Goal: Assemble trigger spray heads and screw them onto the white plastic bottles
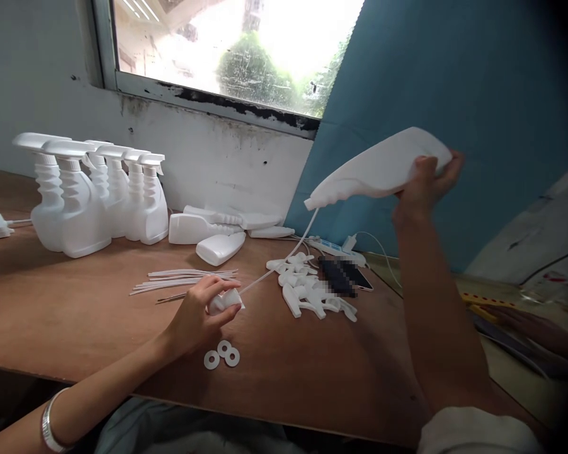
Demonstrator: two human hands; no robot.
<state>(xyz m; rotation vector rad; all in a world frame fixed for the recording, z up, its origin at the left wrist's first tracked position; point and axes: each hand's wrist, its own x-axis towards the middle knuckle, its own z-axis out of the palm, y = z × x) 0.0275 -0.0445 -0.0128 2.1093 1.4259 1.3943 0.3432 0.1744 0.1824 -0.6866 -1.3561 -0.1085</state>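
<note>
Two hands are at work in your head view, each grasping something above the table. Your left hand has its thumb and fingers around a white spray head, held low over the front of the table, and a silver bracelet circles that wrist. From the spray head a thin white tube runs up and to the right, bending slightly, to the neck of the bottle; you cannot tell whether its tip is inside. Your right hand grips that white bottle near its base, raised well above the table and tilted so the neck points down to the left. Near your left hand lie three white rings, with loose tubes just behind it. Six white spray bottles stand upright at the back left, heads on; beside them, several headless bottles lie on their sides. White triggers are heaped right of your left hand, beside a dark flat thing, partly blurred, and a power strip behind. At the far right, another person's hand shows dimly.
</note>
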